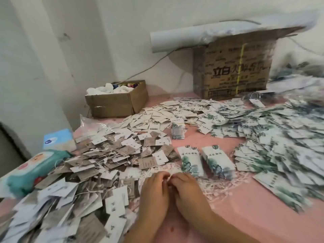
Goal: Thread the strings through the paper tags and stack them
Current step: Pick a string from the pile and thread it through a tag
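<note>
String [169, 176] pinched btwn L hand [154, 189] & R hand [186, 188], fingers curled, tag piles [108, 155] either side

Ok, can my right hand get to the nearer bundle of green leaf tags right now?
Probably yes. The bundle lies just beyond the right hand, with only loose strings between. But it and the left hand pinch a string, so it would need to let go first.

place: home workroom | cues: tag heaps [108, 155], cardboard box [233, 67], tissue pack [57, 139]
</note>
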